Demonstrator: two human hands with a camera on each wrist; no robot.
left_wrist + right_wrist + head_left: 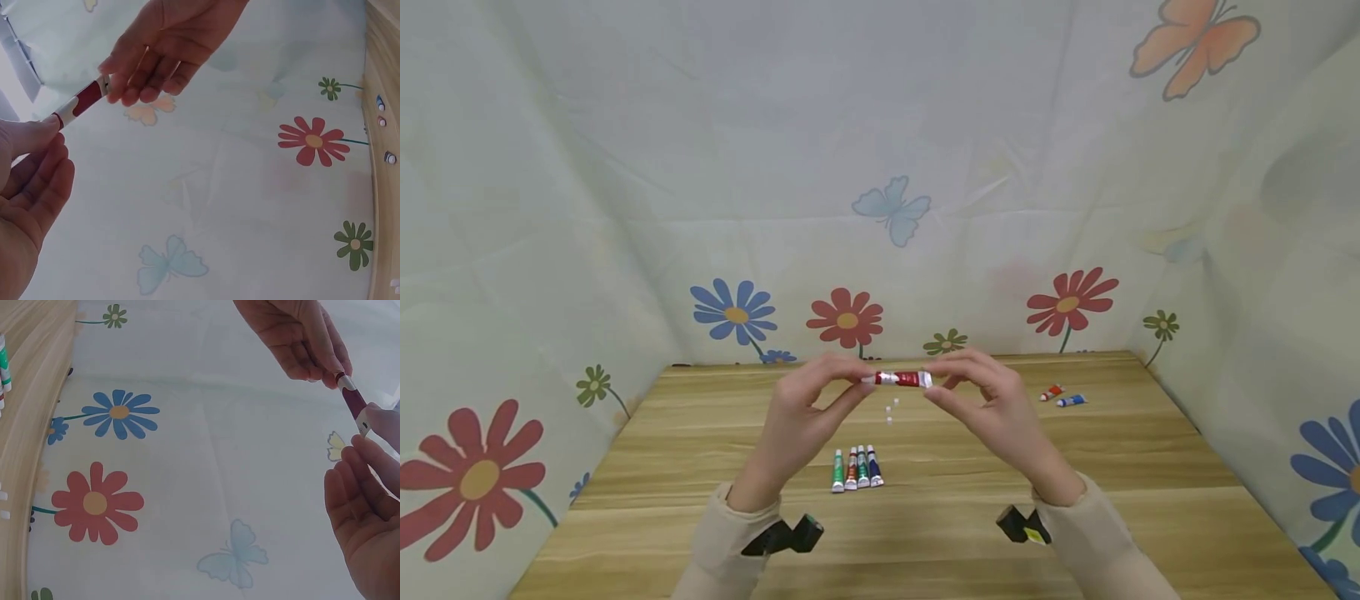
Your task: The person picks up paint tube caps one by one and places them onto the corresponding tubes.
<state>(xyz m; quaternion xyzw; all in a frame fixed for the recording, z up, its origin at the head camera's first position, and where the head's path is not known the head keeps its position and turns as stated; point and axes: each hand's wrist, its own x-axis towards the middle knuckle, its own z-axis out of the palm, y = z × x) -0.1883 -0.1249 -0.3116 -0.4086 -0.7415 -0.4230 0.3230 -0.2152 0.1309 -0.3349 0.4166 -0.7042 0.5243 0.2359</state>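
Left hand [797,421] and right hand [997,412] pinch the raised red paint tube [907,379] by its ends. From it, four tubes [862,469] already lie aligned at seven o'clock; two loose tubes [1071,401], at three o'clock, not yet.

We noted room along the tabletop [955,533] between the four-tube row [852,471] and the blue tube [1072,401] — white pieces [889,408] obstructed farther back; above, left hand [805,417], held tube [908,379] and right hand [996,406] barred the way.

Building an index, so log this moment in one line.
left hand, right hand | pinch opposite ends of red tube | tube row on table
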